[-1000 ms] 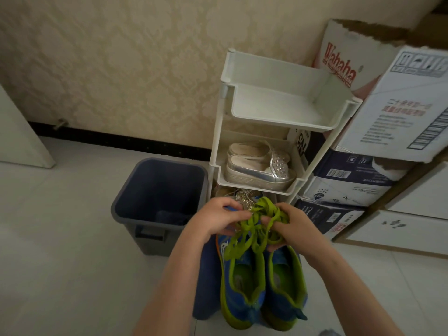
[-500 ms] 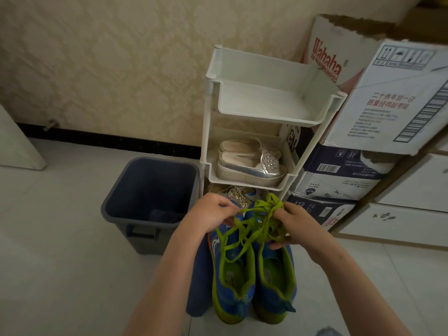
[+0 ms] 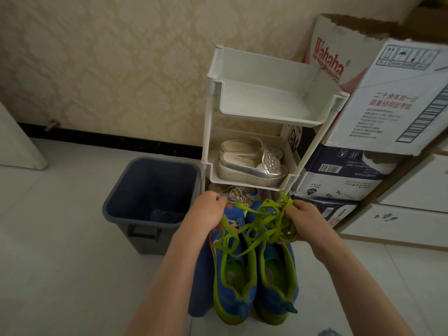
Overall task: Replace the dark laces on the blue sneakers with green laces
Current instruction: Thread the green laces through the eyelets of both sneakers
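Laces (image 3: pixel 264 221) hang tangled just above the sneakers (image 3: pixel 254 277), my left hand (image 3: pixel 208 212) pinching one strand and my right hand (image 3: pixel 305 219) curled round the bunch, so I reckon I should draw them apart slowly and free one lace before threading.

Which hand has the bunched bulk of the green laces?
The right hand: it grips the tangled bundle of flat bright-green laces, while the left hand only pinches strands pulled from it.
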Motion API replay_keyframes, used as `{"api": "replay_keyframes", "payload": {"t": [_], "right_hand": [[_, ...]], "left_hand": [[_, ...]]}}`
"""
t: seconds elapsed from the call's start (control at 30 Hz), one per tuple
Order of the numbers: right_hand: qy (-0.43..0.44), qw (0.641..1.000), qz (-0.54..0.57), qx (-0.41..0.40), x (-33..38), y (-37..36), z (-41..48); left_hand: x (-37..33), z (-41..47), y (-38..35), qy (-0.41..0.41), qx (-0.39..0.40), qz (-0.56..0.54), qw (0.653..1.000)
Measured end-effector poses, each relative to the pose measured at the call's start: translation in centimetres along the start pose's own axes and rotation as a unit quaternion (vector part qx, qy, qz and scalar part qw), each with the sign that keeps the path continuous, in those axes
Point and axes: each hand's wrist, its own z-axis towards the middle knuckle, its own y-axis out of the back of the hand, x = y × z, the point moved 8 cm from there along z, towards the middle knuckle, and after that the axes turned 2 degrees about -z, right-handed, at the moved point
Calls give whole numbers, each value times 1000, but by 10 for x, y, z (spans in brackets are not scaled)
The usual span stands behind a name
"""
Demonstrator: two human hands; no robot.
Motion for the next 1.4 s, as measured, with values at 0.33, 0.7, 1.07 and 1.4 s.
{"api": "replay_keyframes", "payload": {"t": [0.33, 0.7, 1.07, 1.4], "right_hand": [[28, 998, 52, -34, 6, 16, -2], [26, 999, 28, 32, 9, -4, -5], [56, 993, 52, 91, 18, -18, -11], [46, 996, 65, 44, 12, -9, -7]], "left_hand": [[21, 4, 17, 87, -63, -9, 994], [-23, -12, -24, -62, 56, -20, 996], [-22, -14, -29, -24, 114, -130, 985], [-14, -7, -14, -3, 33, -119, 992]]}}
